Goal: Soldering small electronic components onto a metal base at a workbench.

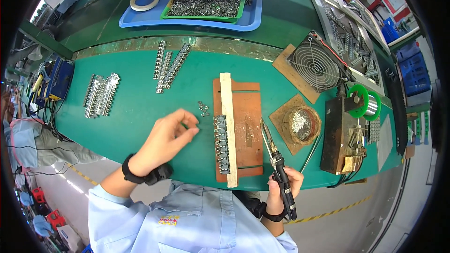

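Observation:
My right hand (282, 189) grips the black handle of a soldering iron (280, 168), its metal tip pointing up beside a brown board (247, 126). On that board lies a pale wooden bar (229, 131). A row of small dark and silver components (221, 145) stands along the bar's left side. My left hand (171, 133) hovers left of that row, its thumb and forefinger curved with a gap between them. Nothing shows between those fingers. Just beyond the fingertips, a small heap of loose metal parts (203, 108) rests on the green mat (136, 65).
Component strips (101, 94) lie at left, more strips (171, 68) farther back. A blue tray (187, 24) holds a green tray (243, 4) of small parts. At right are a fan (314, 63), a round solder pot (301, 124), a green solder spool (358, 100) and a metal box (333, 133).

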A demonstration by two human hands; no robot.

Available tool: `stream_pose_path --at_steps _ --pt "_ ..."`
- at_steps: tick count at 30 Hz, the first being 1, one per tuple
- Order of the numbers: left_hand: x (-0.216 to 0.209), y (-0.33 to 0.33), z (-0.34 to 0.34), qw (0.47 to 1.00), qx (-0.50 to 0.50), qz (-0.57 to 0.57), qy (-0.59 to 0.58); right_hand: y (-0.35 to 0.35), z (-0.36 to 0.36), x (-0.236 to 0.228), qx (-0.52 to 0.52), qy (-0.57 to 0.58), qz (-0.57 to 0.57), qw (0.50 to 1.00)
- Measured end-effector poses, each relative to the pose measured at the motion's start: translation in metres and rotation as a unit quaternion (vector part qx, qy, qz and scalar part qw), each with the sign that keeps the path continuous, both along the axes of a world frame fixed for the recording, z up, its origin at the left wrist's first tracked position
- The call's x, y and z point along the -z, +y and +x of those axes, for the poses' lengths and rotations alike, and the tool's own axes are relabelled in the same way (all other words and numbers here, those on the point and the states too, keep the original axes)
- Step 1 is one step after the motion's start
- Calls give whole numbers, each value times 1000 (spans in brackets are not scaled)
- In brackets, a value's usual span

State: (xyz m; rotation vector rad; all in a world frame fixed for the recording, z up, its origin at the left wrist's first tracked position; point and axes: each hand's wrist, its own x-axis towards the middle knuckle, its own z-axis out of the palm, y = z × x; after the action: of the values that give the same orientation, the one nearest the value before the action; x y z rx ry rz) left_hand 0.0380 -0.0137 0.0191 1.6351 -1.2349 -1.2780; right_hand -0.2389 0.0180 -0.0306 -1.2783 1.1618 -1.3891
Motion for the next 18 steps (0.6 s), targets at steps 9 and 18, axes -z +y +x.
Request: stream_pose_path --at_steps 9,18 --pt "11 -31 -6 937 90 -152 -300 -4 3 -3 -2 -19 -38 999" --pt "-7 9 -10 999 25 -16 -19 -2 3 -1 16 1 -32 999"
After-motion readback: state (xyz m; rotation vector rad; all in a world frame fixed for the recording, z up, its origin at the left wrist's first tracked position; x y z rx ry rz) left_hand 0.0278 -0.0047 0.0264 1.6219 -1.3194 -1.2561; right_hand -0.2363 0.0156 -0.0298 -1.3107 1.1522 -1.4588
